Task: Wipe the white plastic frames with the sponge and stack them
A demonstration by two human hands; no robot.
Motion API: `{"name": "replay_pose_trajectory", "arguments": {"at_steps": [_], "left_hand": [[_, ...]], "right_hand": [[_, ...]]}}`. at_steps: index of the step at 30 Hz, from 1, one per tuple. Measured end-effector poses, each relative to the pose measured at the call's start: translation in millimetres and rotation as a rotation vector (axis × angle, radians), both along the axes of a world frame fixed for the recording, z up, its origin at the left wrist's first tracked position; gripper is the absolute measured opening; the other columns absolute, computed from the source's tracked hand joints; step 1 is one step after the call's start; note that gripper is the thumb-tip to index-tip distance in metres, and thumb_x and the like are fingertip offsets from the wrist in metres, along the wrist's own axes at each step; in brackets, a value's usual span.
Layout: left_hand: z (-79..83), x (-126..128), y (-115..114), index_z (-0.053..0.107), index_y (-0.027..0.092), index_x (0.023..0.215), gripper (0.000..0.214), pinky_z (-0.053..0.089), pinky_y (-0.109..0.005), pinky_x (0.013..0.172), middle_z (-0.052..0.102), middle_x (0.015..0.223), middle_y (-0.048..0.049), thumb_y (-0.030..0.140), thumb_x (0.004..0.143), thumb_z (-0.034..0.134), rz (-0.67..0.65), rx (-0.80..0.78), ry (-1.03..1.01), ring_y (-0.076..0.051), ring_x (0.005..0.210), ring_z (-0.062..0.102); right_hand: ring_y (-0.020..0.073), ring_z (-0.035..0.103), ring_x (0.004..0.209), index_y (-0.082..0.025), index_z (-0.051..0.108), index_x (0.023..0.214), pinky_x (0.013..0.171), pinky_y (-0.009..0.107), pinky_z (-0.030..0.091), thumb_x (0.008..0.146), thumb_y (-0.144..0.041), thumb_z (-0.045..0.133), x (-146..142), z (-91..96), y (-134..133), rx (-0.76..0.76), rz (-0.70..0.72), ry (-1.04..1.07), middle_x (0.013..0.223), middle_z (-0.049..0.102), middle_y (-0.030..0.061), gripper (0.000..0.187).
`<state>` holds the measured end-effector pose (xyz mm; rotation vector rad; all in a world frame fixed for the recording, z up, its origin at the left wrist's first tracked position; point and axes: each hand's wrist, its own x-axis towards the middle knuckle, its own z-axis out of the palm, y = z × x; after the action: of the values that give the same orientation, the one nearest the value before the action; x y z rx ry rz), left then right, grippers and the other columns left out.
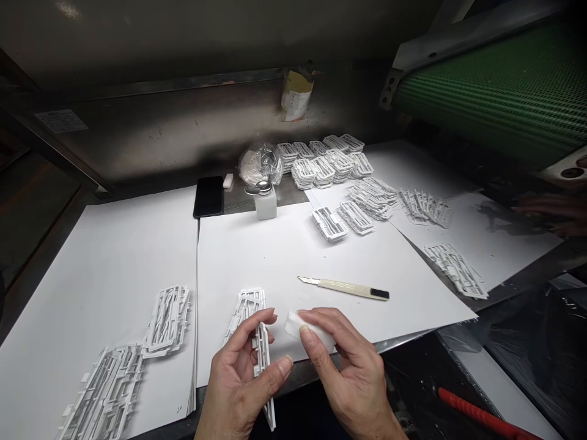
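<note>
My left hand [245,373] grips a white plastic frame part [262,351] on edge, its thumb on the near side and its fingers behind. In my right hand [351,366] is a small white block [298,327], pinched between thumb and fingers; it looks like a sponge or eraser. A narrow gap separates the block from the part. Behind my left hand, more white frames [250,299] lie on the paper. A craft knife [343,287] with its blade out rests on the white paper [243,250] beyond my right hand.
Stacks of white frames [337,165] stand at the back, with other piles [110,385] at left. A phone [208,197], a white block [266,205] bearing a round metal object, and a plastic bag [261,164] line the rear. A green conveyor [495,79] overhangs the right. A red handle [481,415] lies lower right.
</note>
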<state>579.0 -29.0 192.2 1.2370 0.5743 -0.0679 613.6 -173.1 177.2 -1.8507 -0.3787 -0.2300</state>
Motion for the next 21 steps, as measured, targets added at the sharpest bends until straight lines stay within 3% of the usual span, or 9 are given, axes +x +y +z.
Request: {"name": "replay_pose_trajectory", "arguments": {"at_steps": [8,13,19,21], "left_hand": [[-5.2,-0.3,0.9,0.068,0.027,0.107,0.047,0.042,-0.023,0.081,0.063,0.107,-0.0036,0.030,0.062,0.080,-0.031,-0.041,-0.033,-0.014,0.093,0.051],[1.2,2.8,3.6,0.064,0.026,0.112,0.051,0.044,-0.022,0.077,0.065,0.102,-0.0036,0.034,0.064,0.079,0.009,-0.071,0.016,-0.015,0.093,0.054],[10.3,26.0,39.2,0.056,0.027,0.112,0.049,0.042,-0.030,0.086,0.063,0.116,-0.0029,0.041,0.069,0.074,0.193,0.294,0.006,-0.020,0.108,0.055],[10.1,31.6,48.6,0.057,0.026,0.110,0.045,0.042,-0.030,0.083,0.062,0.118,-0.0028,0.044,0.072,0.071,0.218,0.285,0.020,-0.019,0.104,0.056]], "right_hand": [[0.0174,0.062,0.090,-0.022,0.065,0.108,0.078,0.027,0.051,0.089,-0.012,0.058,0.2,-1.1,0.8,0.006,0.005,-0.002,0.095,0.064,0.0039,0.022],[0.0170,0.061,0.091,-0.023,0.065,0.109,0.079,0.026,0.050,0.090,-0.014,0.058,0.1,-3.0,-1.2,0.000,-0.007,0.003,0.096,0.064,0.0028,0.022],[0.0169,0.062,0.091,-0.025,0.065,0.107,0.079,0.025,0.050,0.090,-0.016,0.060,2.3,-5.5,-8.2,-0.024,-0.053,0.001,0.097,0.065,0.0014,0.021],[0.0167,0.062,0.091,-0.026,0.065,0.107,0.080,0.025,0.050,0.090,-0.017,0.060,2.6,-6.6,-10.0,-0.034,-0.071,0.002,0.098,0.065,0.0008,0.020]]}}
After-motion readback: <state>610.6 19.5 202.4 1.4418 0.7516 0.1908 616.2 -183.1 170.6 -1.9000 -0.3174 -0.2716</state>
